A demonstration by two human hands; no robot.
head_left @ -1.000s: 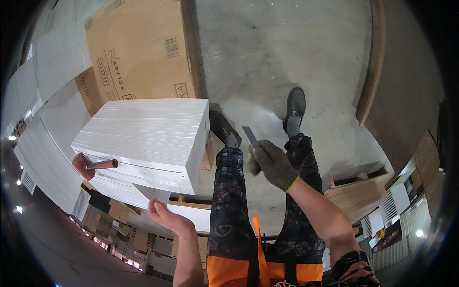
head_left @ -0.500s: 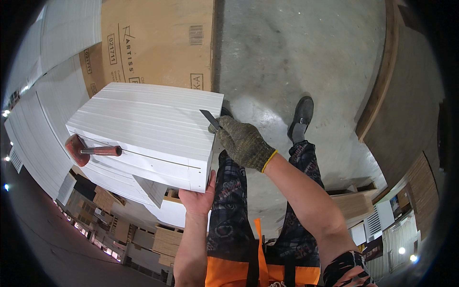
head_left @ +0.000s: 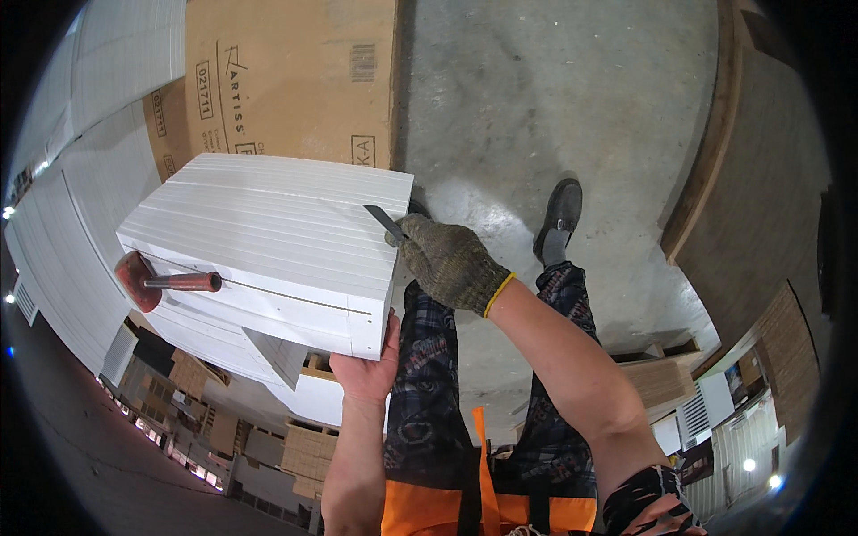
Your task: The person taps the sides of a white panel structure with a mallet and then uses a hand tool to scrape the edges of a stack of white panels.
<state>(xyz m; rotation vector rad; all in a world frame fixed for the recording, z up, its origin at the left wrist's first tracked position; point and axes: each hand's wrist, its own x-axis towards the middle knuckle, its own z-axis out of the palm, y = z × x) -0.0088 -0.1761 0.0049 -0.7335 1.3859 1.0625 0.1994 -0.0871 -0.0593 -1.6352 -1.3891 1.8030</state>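
A white slatted furniture piece (head_left: 268, 201), box-like with grooved boards on top, fills the left middle. My bare left hand (head_left: 366, 364) grips its near right corner from below, thumb up along the end and the other fingers partly hidden beneath. In a grey-green knitted glove, my right hand (head_left: 444, 262) is closed around a knife (head_left: 382, 220) with a flat dark blade and slanted tip. The blade points up and left over the grooved top near its right edge; whether it touches cannot be told. A red-headed mallet (head_left: 138, 281) lies on the near side ledge.
A large cardboard box (head_left: 304, 98) stands beyond the white piece. More white slatted panels (head_left: 98, 192) lie along the left. My legs and dark shoes (head_left: 561, 214) are on the grey concrete floor (head_left: 554, 98). A wood-edged board (head_left: 706, 170) curves along the right side.
The whole scene has shifted slightly left in view. My right hand and the knife have moved very little against the white piece; my left hand keeps its grip.
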